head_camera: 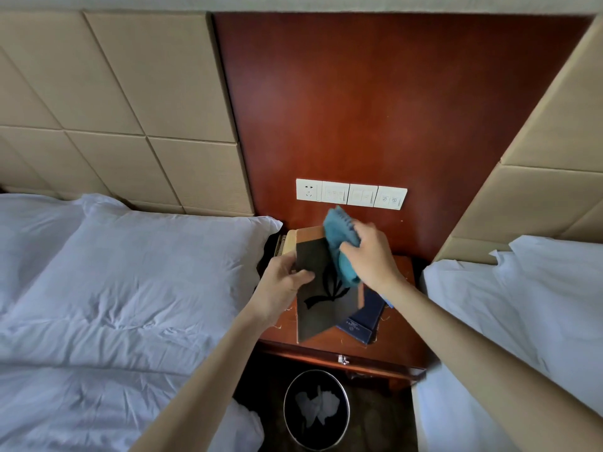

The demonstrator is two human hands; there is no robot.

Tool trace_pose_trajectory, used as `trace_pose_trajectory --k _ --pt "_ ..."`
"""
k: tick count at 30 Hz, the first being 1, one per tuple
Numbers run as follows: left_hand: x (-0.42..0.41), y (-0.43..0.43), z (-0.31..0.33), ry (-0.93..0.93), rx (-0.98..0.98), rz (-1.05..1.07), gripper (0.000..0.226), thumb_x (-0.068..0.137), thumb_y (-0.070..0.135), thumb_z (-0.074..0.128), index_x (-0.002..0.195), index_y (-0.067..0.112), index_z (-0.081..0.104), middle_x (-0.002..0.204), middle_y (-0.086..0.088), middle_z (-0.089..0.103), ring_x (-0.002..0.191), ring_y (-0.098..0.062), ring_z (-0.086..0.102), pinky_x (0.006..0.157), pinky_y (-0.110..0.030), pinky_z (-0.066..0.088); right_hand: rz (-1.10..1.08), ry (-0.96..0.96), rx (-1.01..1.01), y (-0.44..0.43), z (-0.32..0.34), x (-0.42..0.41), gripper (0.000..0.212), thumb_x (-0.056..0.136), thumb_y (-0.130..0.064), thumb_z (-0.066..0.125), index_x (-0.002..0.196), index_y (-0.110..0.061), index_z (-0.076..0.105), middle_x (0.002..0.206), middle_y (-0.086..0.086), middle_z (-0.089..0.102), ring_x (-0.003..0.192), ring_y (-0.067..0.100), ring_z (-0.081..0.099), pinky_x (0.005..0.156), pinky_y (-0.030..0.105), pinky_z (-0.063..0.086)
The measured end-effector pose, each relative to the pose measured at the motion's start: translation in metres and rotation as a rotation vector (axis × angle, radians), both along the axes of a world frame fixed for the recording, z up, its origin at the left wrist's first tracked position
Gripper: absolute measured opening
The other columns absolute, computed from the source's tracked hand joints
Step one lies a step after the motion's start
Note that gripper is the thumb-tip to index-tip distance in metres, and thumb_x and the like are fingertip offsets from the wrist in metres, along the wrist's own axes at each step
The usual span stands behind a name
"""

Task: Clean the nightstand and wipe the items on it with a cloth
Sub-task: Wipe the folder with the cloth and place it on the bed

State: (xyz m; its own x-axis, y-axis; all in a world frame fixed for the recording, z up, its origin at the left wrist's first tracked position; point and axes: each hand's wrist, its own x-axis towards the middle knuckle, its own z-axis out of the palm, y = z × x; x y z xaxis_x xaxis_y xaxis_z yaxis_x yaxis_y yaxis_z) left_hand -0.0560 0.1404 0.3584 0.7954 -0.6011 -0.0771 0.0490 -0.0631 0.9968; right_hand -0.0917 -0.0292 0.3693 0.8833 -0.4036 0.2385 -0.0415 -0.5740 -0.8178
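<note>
A dark book with a black plant design and a tan spine is held above the wooden nightstand. My left hand grips the book's left edge. A bunched blue cloth is pressed onto the book's upper right cover by my right hand. Under the raised book, a dark blue booklet lies flat on the nightstand. The book and my hands hide much of the nightstand's top.
White-sheeted beds flank the nightstand, with a pillow on the left and bedding on the right. A white switch and socket panel sits on the red-brown wall panel behind. A black wastebasket with crumpled paper stands on the floor below.
</note>
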Motion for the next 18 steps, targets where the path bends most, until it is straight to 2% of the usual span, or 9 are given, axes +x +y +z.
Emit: trace_pose_trajectory --k 2,4,5,7,10,12,14,16,18 --pt "0.0 0.002 0.001 -0.287 0.178 -0.01 0.023 0.085 -0.009 0.05 0.098 0.004 0.065 0.082 -0.01 0.068 0.075 -0.023 0.064 0.071 -0.033 0.053 -0.175 0.068 0.288 -0.01 -0.002 0.003 0.028 0.08 0.003 0.056 0.104 -0.009 0.064 0.09 -0.002 0.063 0.088 0.02 0.06 0.069 0.023 0.047" --pt "0.0 0.004 -0.002 -0.545 0.367 -0.029 0.03 0.088 -0.004 0.048 0.109 0.01 0.065 0.083 -0.012 0.069 0.074 -0.027 0.064 0.068 -0.041 0.053 -0.316 0.087 0.597 -0.019 -0.006 0.003 0.022 0.079 0.003 0.056 0.097 -0.007 0.063 0.087 0.007 0.064 0.083 0.024 0.062 0.069 0.032 0.05" --pt "-0.001 0.005 -0.004 -0.634 0.412 -0.023 0.038 0.09 -0.003 0.046 0.119 0.015 0.063 0.091 -0.012 0.071 0.079 -0.025 0.066 0.071 -0.041 0.054 -0.386 0.097 0.728 -0.023 -0.007 0.003 0.018 0.079 0.003 0.055 0.095 -0.003 0.062 0.084 0.01 0.063 0.079 0.025 0.062 0.067 0.034 0.048" --pt "-0.002 0.006 -0.007 -0.772 0.368 0.014 0.047 0.092 -0.005 0.047 0.13 0.02 0.058 0.12 -0.006 0.067 0.105 -0.016 0.065 0.085 -0.026 0.054 -0.473 0.132 0.965 -0.03 -0.008 -0.002 0.011 0.081 0.001 0.053 0.091 -0.002 0.058 0.081 0.012 0.059 0.072 0.024 0.06 0.062 0.033 0.046" --pt "0.0 0.007 -0.009 -0.913 0.286 0.032 0.052 0.09 -0.009 0.051 0.132 0.021 0.056 0.144 0.001 0.048 0.125 -0.008 0.046 0.097 -0.019 0.046 -0.326 0.096 1.342 -0.032 -0.012 -0.009 0.014 0.086 -0.012 0.05 0.097 -0.007 0.057 0.092 0.016 0.059 0.085 0.027 0.061 0.064 0.036 0.051" --pt "0.002 0.007 -0.011 -1.006 0.326 -0.009 0.053 0.088 -0.011 0.054 0.132 0.018 0.057 0.145 -0.001 0.046 0.131 -0.017 0.044 0.103 -0.03 0.042 -0.208 0.079 1.436 -0.026 -0.014 -0.012 0.031 0.085 -0.026 0.058 0.111 -0.008 0.058 0.105 0.018 0.062 0.098 0.032 0.061 0.066 0.037 0.053" --pt "0.003 0.008 -0.013 -1.151 0.385 -0.048 0.054 0.086 -0.009 0.057 0.131 0.02 0.057 0.144 -0.003 0.048 0.128 -0.021 0.047 0.105 -0.038 0.037 -0.123 0.116 1.401 -0.019 -0.01 -0.013 0.043 0.08 -0.036 0.067 0.115 -0.011 0.061 0.107 0.017 0.065 0.099 0.031 0.063 0.07 0.038 0.054" --pt "0.002 0.01 -0.016 -1.255 0.416 -0.042 0.055 0.085 -0.008 0.057 0.13 0.024 0.058 0.142 -0.001 0.051 0.126 -0.019 0.048 0.105 -0.042 0.032 -0.075 0.136 1.377 -0.014 -0.005 -0.012 0.038 0.075 -0.032 0.072 0.107 -0.014 0.066 0.102 0.014 0.071 0.093 0.028 0.068 0.068 0.036 0.056" --pt "0.002 0.013 -0.019 -1.27 0.42 0.015 0.055 0.086 -0.006 0.056 0.129 0.028 0.059 0.14 0.003 0.053 0.128 -0.016 0.045 0.106 -0.046 0.028 -0.057 0.14 1.362 -0.01 -0.002 -0.011 0.018 0.077 -0.018 0.07 0.094 -0.012 0.068 0.09 0.011 0.073 0.08 0.025 0.071 0.065 0.034 0.057"
